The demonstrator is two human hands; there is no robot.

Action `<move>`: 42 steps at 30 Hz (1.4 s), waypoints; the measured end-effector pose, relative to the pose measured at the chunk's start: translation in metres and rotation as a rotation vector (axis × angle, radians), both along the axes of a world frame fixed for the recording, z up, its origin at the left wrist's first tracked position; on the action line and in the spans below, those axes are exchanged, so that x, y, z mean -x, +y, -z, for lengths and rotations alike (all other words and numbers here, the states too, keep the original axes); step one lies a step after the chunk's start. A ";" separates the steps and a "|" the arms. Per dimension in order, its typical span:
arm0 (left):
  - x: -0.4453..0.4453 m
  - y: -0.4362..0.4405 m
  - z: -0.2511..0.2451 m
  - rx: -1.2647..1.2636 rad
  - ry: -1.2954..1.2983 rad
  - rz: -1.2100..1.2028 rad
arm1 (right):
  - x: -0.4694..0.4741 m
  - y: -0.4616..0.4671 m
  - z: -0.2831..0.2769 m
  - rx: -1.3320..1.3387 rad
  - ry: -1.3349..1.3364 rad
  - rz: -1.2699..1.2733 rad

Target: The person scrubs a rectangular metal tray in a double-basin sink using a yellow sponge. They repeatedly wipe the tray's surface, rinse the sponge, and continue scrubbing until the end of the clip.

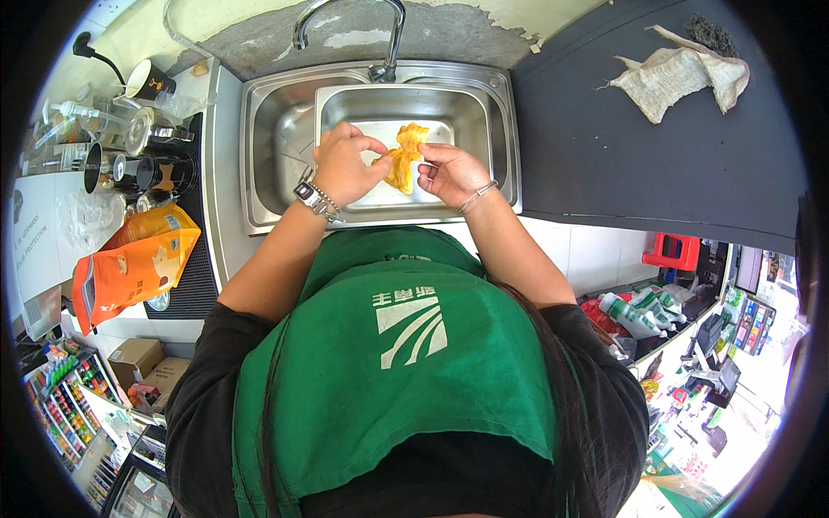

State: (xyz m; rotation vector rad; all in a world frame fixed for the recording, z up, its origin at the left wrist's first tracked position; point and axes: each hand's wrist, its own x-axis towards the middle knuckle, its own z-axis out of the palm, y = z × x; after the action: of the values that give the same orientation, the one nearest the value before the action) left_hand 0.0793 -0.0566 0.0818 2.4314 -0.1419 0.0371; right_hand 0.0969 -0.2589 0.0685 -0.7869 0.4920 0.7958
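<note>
A crumpled, soft yellow piece (403,169) hangs pinched in its middle; I cannot tell if it is cloth or thin film. My left hand (350,163) grips its left side between thumb and fingertips. On the right, my right hand (456,173) holds it by thumb and fingers, palm turned partly up. Both hands are over a rectangular stainless steel basin (476,107), which sits in the right part of a stainless steel sink (265,129). My left wrist carries a watch and a bead bracelet, my right wrist a thin bangle.
A chrome faucet (395,39) rises behind the basin. Right of the sink, a dark counter (583,168) bears a greyish rag (686,78) and a steel-wool scourer (709,33). At left stand a paper cup (150,81), metal pitchers (146,133) and an orange pouch (136,269).
</note>
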 end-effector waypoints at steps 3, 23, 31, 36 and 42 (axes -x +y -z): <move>0.000 0.000 -0.001 0.088 -0.126 -0.074 | 0.000 -0.001 0.000 -0.032 -0.003 0.004; 0.024 -0.025 -0.015 -0.143 -0.198 -0.075 | 0.012 0.020 0.000 0.186 0.090 0.223; 0.021 -0.026 -0.005 -0.113 -0.207 -0.081 | 0.015 0.020 -0.004 0.256 0.043 0.225; 0.020 -0.024 0.001 -0.099 -0.246 -0.034 | 0.016 0.020 -0.004 0.339 0.001 0.199; 0.019 -0.019 0.008 -0.099 -0.247 -0.022 | 0.014 0.017 0.003 0.558 -0.181 0.108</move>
State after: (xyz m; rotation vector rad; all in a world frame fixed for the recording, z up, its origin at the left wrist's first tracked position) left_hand 0.0605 -0.0752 0.0738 2.5193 -0.2330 0.3481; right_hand 0.0826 -0.2420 0.0653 -1.3235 0.5966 0.4798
